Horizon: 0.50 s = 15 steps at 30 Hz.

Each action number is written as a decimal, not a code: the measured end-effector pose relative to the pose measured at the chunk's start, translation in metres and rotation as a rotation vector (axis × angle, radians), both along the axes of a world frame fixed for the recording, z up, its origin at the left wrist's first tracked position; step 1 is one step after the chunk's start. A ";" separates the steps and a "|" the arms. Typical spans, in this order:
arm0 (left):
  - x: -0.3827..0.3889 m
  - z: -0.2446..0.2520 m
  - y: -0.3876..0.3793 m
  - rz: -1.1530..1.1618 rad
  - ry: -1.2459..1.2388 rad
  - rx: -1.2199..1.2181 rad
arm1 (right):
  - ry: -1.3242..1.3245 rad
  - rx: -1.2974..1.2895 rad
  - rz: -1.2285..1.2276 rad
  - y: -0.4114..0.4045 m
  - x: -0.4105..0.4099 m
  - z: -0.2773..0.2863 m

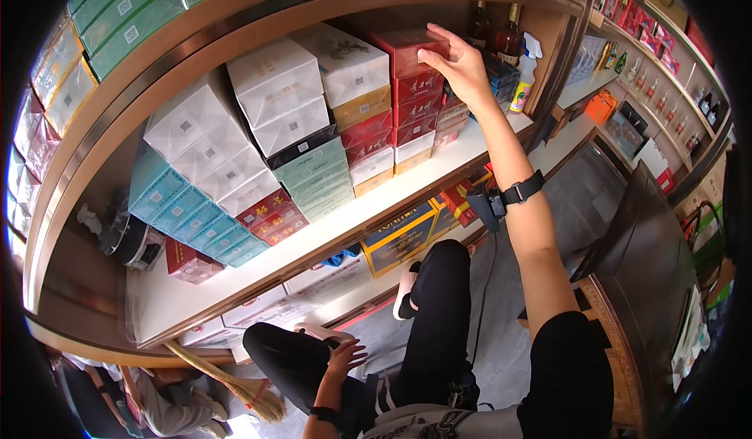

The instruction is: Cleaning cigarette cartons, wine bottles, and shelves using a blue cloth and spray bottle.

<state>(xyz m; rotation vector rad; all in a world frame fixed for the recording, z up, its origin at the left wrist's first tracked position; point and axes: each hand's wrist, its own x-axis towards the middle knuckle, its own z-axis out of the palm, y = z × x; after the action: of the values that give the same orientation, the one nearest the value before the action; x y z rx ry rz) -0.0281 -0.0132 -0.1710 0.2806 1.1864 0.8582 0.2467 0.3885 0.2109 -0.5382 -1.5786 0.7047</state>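
My right hand (467,72) is raised to the top of a stack of red cartons (417,89) on the white shelf. Its thumb and fingers are apart, beside the top red carton (408,45); whether they touch it is hard to tell. To the left of that stack, white cartons (352,78) lie over a gold carton (363,107) and more red ones. Pale green cartons (314,172) sit beneath a black carton (301,145). Light blue cartons (182,207) stand at the left end. Down by my left thigh, my left hand (346,357) holds nothing, its fingers spread.
Behind my right hand are dark liquor bottles (509,39) and a white spray bottle (527,75). Boxes (402,233) fill the level below the shelf edge. A straw broom (252,389) leans at lower left, near another person's legs (176,409). A dark monitor (646,233) stands at right.
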 end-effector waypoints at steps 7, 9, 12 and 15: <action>0.004 0.007 -0.003 -0.035 0.086 -0.010 | -0.049 -0.094 0.058 -0.006 0.010 0.000; 0.007 0.006 -0.002 -0.052 0.087 0.009 | -0.082 -0.027 0.081 -0.006 0.017 -0.007; 0.006 0.000 -0.001 0.070 -0.003 -0.053 | -0.154 0.011 -0.097 -0.040 0.020 0.002; 0.007 0.010 0.002 0.021 0.113 0.009 | -0.036 0.358 -0.437 -0.063 0.049 -0.025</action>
<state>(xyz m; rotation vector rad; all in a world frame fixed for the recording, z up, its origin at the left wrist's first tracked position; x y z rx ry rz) -0.0211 -0.0110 -0.1605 0.3280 1.2929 0.8759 0.2961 0.3259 0.1861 -0.6016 -1.5064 0.0790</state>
